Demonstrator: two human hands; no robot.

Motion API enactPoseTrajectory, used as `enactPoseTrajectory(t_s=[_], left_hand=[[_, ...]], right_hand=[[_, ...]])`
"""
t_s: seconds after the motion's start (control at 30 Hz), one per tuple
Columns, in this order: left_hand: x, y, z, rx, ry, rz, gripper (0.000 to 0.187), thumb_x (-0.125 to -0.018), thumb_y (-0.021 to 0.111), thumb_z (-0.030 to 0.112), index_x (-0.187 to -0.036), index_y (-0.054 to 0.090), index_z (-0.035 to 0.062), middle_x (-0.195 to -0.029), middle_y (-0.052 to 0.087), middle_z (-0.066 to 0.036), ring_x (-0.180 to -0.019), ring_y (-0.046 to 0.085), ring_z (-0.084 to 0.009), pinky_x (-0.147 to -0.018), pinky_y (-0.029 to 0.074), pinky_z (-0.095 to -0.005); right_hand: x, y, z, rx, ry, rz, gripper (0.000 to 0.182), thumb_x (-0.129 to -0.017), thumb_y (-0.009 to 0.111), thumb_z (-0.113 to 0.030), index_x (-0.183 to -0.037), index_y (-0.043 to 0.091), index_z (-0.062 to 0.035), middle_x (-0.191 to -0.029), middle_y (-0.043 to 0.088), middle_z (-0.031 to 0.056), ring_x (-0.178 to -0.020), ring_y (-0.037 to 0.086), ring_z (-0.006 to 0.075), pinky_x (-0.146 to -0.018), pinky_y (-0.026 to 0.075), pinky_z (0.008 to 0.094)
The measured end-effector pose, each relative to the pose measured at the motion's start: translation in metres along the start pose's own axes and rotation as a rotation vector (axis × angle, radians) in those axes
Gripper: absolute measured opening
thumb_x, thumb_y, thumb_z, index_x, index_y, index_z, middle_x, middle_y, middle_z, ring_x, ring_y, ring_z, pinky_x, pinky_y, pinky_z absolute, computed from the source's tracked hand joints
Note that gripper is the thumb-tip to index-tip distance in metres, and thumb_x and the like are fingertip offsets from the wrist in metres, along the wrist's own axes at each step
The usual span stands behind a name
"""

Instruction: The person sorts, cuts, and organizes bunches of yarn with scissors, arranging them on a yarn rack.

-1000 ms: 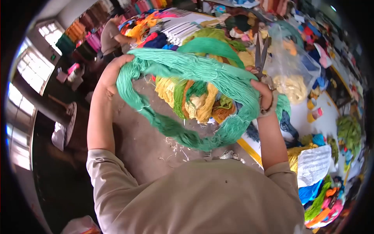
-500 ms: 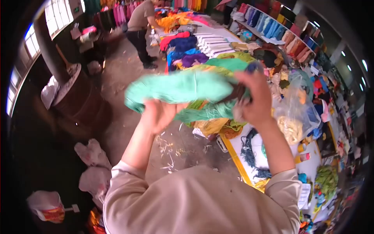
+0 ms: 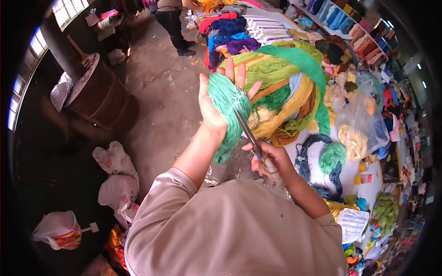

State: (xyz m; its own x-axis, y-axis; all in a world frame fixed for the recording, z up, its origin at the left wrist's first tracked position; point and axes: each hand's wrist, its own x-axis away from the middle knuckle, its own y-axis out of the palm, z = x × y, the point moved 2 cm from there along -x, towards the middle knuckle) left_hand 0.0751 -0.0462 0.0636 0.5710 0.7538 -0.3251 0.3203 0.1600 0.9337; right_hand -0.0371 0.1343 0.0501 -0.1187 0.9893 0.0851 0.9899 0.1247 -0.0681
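A skein of mint-green yarn [image 3: 224, 99] lies across the palm of my left hand [image 3: 212, 115], which bears it with fingers spread; its lower end hangs below the wrist. Thin pale strands cross the skein near its right side. In my right hand [image 3: 277, 158] is a pair of scissors [image 3: 247, 129], fingers closed round the handles, which seem wrapped in whitish cloth. The blades point up and left, their tips at the pale strands. Whether the blades are parted cannot be made out. Behind both hands lies a heap of green, yellow and orange skeins [image 3: 299, 94].
To the right, a white table [image 3: 299, 149] bears a green yarn ball [image 3: 332, 157], dark yarn and a clear plastic bag [image 3: 363, 124]. A rusty drum [image 3: 103, 99] stands left, with white sacks [image 3: 118, 191] nearer me. Another person [image 3: 172, 25] stands beyond the heap.
The skein has swung from lying sideways to hanging upright over my left palm. My right hand has come down and left, bringing the scissors to the skein. The view has tilted down.
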Motion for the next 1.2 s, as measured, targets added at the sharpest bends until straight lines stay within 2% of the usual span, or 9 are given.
enactPoseTrajectory(t_s=[0.1, 0.27, 0.37, 0.5, 0.67, 0.77, 0.8, 0.9, 1.2], left_hand=[[0.004, -0.003, -0.002, 0.008, 0.012, 0.024, 0.052, -0.097, 0.042, 0.06, -0.098, 0.07, 0.0163, -0.129, 0.065, -0.003, -0.129, 0.054, -0.0238, -0.116, 0.021, -0.0627], [0.013, 0.001, -0.023, -0.096, -0.047, -0.006, 0.053, -0.095, 0.048, 0.06, -0.097, 0.071, 0.0135, -0.142, 0.055, -0.011, -0.141, 0.039, -0.0321, -0.115, 0.024, -0.0624], [0.02, -0.008, -0.034, -0.11, -0.181, 0.011, 0.055, -0.093, 0.049, 0.061, -0.097, 0.071, 0.0105, -0.15, 0.044, -0.016, -0.143, 0.033, -0.0384, -0.111, 0.032, -0.0615], [0.03, -0.008, -0.034, -0.175, -0.184, 0.046, 0.048, -0.095, 0.053, 0.05, -0.099, 0.068, 0.0053, -0.148, 0.046, -0.018, -0.142, 0.034, -0.0369, -0.112, 0.033, -0.0587], [0.035, 0.028, 0.004, -1.674, 0.189, -0.203, 0.071, -0.091, 0.06, 0.052, -0.134, 0.052, -0.003, -0.148, 0.044, -0.021, -0.135, 0.044, -0.0338, -0.116, 0.03, -0.0502], [0.024, 0.038, 0.004, -0.865, 0.197, -0.215, 0.104, -0.083, 0.059, 0.07, -0.155, 0.02, 0.0057, -0.162, 0.021, -0.013, -0.143, 0.034, -0.033, -0.117, 0.025, -0.0527], [0.022, 0.032, 0.003, -0.689, 0.126, -0.254, 0.094, -0.09, 0.057, 0.063, -0.154, 0.021, 0.0041, -0.155, 0.036, -0.015, -0.136, 0.044, -0.0328, -0.117, 0.025, -0.0551], [0.024, 0.028, -0.006, -0.676, -0.077, -0.237, 0.079, -0.095, 0.06, 0.045, -0.152, 0.024, 0.0028, -0.109, 0.068, -0.014, -0.104, 0.065, -0.032, -0.102, 0.045, -0.0511], [0.007, 0.034, -0.047, -0.971, -0.277, -0.107, 0.065, -0.094, 0.059, 0.021, -0.147, 0.03, -0.0025, -0.111, 0.065, -0.022, -0.103, 0.065, -0.0324, -0.096, 0.05, -0.0463]], right_hand=[[0.002, 0.003, 0.002, 0.02, 0.104, 0.017, 0.038, -0.084, 0.076, -0.007, -0.121, 0.064, -0.0075, -0.075, 0.057, -0.004, -0.064, 0.053, 0.0036, -0.056, 0.042, 0.0188], [-0.011, -0.002, -0.019, 0.051, -0.511, 0.479, 0.061, -0.082, 0.076, 0.0, -0.134, 0.046, -0.0076, -0.103, 0.066, 0.0057, -0.091, 0.061, 0.0128, -0.085, 0.05, 0.03], [-0.036, -0.02, -0.038, 0.463, -0.583, 0.511, 0.055, -0.08, 0.075, 0.002, -0.129, 0.051, -0.0061, -0.112, 0.068, 0.0079, -0.091, 0.061, 0.0134, -0.08, 0.051, 0.0278], [-0.034, -0.026, -0.033, 0.164, -0.486, 0.578, 0.045, -0.084, 0.072, 0.0, -0.124, 0.052, -0.0059, -0.088, 0.062, 0.0007, -0.081, 0.058, 0.0092, -0.074, 0.047, 0.0251], [-0.005, -0.043, -0.028, -0.355, -0.475, 0.69, 0.047, -0.083, 0.074, -0.002, -0.124, 0.051, -0.0041, -0.085, 0.063, 0.0036, -0.079, 0.059, 0.0114, -0.074, 0.047, 0.0264], [0.0, -0.048, -0.023, -0.389, -0.479, 0.678, 0.047, -0.083, 0.074, -0.002, -0.124, 0.052, -0.0032, -0.084, 0.063, 0.0027, -0.076, 0.059, 0.0118, -0.072, 0.047, 0.0259], [0.0, -0.048, -0.021, -0.412, -0.485, 0.641, 0.047, -0.083, 0.074, -0.002, -0.123, 0.052, -0.0027, -0.085, 0.063, 0.0025, -0.075, 0.059, 0.0119, -0.071, 0.048, 0.0257], [0.004, -0.059, -0.032, -0.184, -0.44, 0.619, 0.045, -0.081, 0.077, -0.003, -0.121, 0.055, -0.0066, -0.083, 0.06, 0.0005, -0.074, 0.056, 0.0085, -0.069, 0.045, 0.0232], [-0.015, -0.078, -0.087, 0.185, -0.545, 0.545, 0.039, -0.084, 0.075, -0.002, -0.119, 0.06, -0.0112, -0.083, 0.058, -0.0032, -0.073, 0.053, 0.0048, -0.065, 0.045, 0.0224]])
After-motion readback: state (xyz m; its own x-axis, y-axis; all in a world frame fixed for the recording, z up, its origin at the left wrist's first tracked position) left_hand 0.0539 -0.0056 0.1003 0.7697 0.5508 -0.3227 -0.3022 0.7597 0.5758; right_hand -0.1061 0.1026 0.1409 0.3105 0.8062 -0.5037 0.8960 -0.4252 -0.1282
